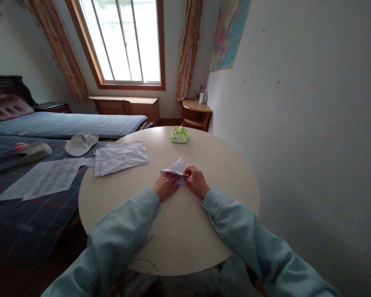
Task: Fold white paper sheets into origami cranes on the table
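Note:
A small folded piece of white paper [176,168] lies on the round beige table [136,206], with a pointed flap standing up. My left hand [165,185] rests on its near left part, fingers pressing down on it. My right hand [196,180] pinches the paper's right edge with curled fingers. Both sleeves are pale blue-green.
Crumpled white sheets [120,157] lie on the table's left side and a green-and-white packet [179,135] at its far edge. Left of the table stands a bed [34,206] with papers [46,177], a cap [81,143] and a grey object. A white wall rises close on the right.

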A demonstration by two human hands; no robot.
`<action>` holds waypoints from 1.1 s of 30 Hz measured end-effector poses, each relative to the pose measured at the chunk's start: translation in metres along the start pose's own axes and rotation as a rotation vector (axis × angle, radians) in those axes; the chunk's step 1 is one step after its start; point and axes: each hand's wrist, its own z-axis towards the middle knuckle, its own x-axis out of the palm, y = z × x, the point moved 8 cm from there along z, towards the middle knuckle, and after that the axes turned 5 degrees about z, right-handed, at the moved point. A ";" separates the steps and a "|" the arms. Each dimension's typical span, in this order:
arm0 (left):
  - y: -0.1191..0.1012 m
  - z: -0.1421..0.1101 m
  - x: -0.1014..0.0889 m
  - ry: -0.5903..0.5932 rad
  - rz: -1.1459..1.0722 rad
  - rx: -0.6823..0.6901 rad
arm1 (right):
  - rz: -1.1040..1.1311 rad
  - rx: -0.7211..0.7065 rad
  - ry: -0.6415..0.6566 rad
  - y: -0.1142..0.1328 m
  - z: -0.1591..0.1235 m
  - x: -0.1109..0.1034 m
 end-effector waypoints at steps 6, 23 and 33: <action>0.002 -0.001 0.004 0.028 -0.047 -0.029 | 0.040 0.009 -0.040 0.003 0.001 -0.004; 0.000 -0.001 -0.001 0.059 0.098 -0.058 | 0.155 0.094 -0.165 0.000 -0.002 -0.015; -0.002 -0.001 -0.009 0.026 0.071 -0.081 | 0.028 0.097 -0.027 -0.003 -0.002 -0.002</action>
